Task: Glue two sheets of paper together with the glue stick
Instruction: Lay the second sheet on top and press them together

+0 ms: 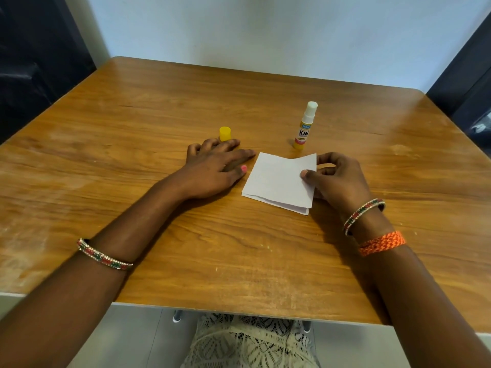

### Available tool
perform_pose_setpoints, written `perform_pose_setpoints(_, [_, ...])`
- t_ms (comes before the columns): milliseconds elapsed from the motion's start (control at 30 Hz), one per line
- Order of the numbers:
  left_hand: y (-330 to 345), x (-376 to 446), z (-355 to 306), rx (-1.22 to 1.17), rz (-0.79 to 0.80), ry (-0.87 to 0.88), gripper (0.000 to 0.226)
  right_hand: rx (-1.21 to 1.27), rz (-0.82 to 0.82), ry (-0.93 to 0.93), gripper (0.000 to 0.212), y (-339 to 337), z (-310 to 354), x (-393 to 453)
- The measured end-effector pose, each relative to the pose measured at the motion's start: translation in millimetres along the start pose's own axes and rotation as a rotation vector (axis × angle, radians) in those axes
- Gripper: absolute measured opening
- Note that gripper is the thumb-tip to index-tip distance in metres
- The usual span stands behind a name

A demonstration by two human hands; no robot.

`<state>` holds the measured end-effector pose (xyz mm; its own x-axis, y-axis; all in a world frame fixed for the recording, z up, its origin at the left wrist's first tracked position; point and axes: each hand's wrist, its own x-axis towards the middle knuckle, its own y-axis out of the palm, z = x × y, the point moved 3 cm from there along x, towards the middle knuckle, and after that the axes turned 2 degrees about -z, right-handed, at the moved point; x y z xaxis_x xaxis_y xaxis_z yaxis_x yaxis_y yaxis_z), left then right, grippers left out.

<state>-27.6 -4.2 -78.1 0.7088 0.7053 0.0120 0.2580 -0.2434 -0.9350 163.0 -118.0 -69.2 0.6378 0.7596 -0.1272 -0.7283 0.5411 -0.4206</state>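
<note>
Two white paper sheets lie stacked at the table's middle. The top sheet (pixel 279 179) has its right edge lifted, pinched between thumb and fingers of my right hand (pixel 336 179). The bottom sheet (pixel 285 206) peeks out along the near edge. My left hand (pixel 215 166) rests flat on the wood just left of the sheets, fingers spread, holding nothing. The glue stick (pixel 305 126) stands upright and uncapped behind the paper, white glue showing at its top. Its yellow cap (pixel 225 133) stands behind my left fingers.
The wooden table (pixel 132 128) fills the view, with a pale wall behind it and dark furniture at both far sides. Bangles sit on both wrists, and an orange band is on my right wrist.
</note>
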Motion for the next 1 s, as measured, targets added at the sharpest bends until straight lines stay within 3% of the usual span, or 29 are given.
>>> perform_pose_setpoints(400, [4.6,0.8,0.4,0.082,0.0,0.01,0.064,-0.016,0.009,-0.001,0.03,0.2,0.5,1.0])
perform_pose_setpoints(767, [2.4,-1.2,-2.6,0.053,0.025,0.029,0.06,-0.011,0.015,0.001,0.032,1.1,-0.6,0.0])
perform_pose_setpoints(1000, [2.5,-0.4,-0.3,0.04,0.003,0.049,0.044,-0.038,0.034,-0.024,0.028,-0.1,3.0,-2.0])
